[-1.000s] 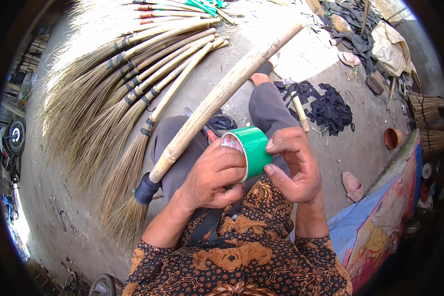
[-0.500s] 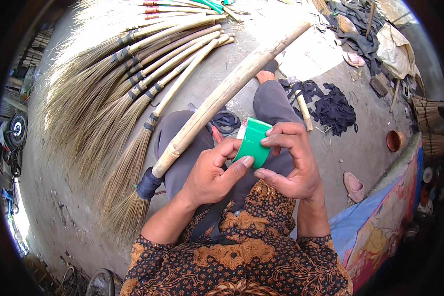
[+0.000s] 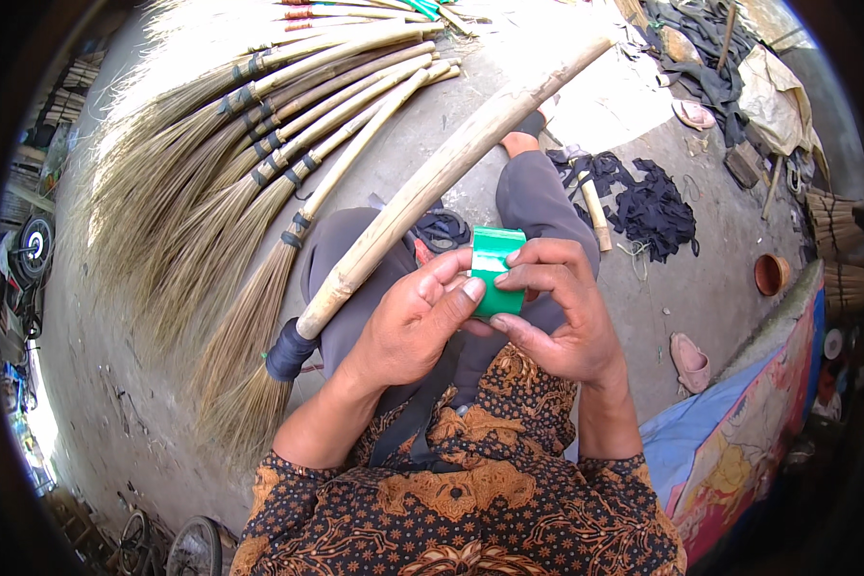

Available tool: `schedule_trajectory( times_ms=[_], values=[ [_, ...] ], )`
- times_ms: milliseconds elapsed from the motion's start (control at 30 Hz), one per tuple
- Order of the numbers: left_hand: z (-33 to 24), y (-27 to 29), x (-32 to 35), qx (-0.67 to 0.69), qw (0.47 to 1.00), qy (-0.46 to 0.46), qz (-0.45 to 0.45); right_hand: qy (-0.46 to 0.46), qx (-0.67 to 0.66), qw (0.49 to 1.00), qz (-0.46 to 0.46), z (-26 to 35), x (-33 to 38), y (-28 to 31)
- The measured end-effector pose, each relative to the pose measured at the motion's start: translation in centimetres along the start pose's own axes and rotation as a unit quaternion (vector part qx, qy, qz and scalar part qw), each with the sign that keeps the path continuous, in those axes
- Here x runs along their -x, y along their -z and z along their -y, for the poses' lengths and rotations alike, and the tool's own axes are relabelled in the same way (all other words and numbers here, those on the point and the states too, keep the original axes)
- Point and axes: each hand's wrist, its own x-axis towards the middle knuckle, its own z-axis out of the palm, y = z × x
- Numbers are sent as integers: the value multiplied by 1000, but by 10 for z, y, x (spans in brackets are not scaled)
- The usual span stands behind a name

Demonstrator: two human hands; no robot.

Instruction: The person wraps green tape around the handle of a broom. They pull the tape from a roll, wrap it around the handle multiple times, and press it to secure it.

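Turned since the earlier frame to show only a glossy outer face, hollow core now hidden: roll of green tape [image 3: 490, 259], between both hands and above the lap. Closed on it from one side, left hand [image 3: 403, 326]: thumb against the left edge, other fingers partly out of sight behind, probably to steady the roll and leave most of that face free. Bent over the opposite side, right hand [image 3: 566, 312]: two fingertips on the green surface, thumb near the lower edge, impossible to tell whether gripping or only touching. Both kept close together, seemingly for fine fingertip contact in plain sight.

Next outward, slanting over the left leg [image 3: 341, 252]: broom with a thick pale handle [image 3: 451, 168], dark band [image 3: 290, 351] at the join, bristles toward the lower left. Untouched by either hand, perhaps rested there to stay within reach with both hands occupied.

Farther left, on the concrete floor [image 3: 86, 336]: row of more brooms [image 3: 211, 182], fanned out, bristles all leftward, perhaps to prevent tangling. Beyond the right leg [image 3: 538, 202]: black cloth strips [image 3: 655, 211], with a short stick [image 3: 595, 216] just beside. Farther right: brown pot [image 3: 770, 276], pink shoe [image 3: 689, 363], blue sheet [image 3: 667, 442].
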Motion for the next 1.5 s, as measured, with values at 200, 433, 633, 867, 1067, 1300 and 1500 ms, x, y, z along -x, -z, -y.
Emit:
schedule_trajectory(
  times_ms=[200,433,633,867,1067,1300,1500],
  values=[
    [-5,7,0,88,995,49,2,-19,-55,997,-50,-11,3,-6],
    [4,2,5,-24,999,14,16,-14,-36,996,-84,-6,3,-13],
    [14,-3,4,-124,991,-32,-29,27,169,981,-94,8,-4,-18],
    [15,-6,5,-299,948,-87,-68,56,179,974,-126,15,-4,-36],
    [7,-10,8,-343,931,-103,-76,81,140,980,-116,8,1,-41],
    [5,-14,7,-342,925,-150,-74,68,119,981,-140,8,4,-43],
    [5,-16,7,-352,922,-144,-78,98,145,977,-122,7,5,-38]
  ],
)
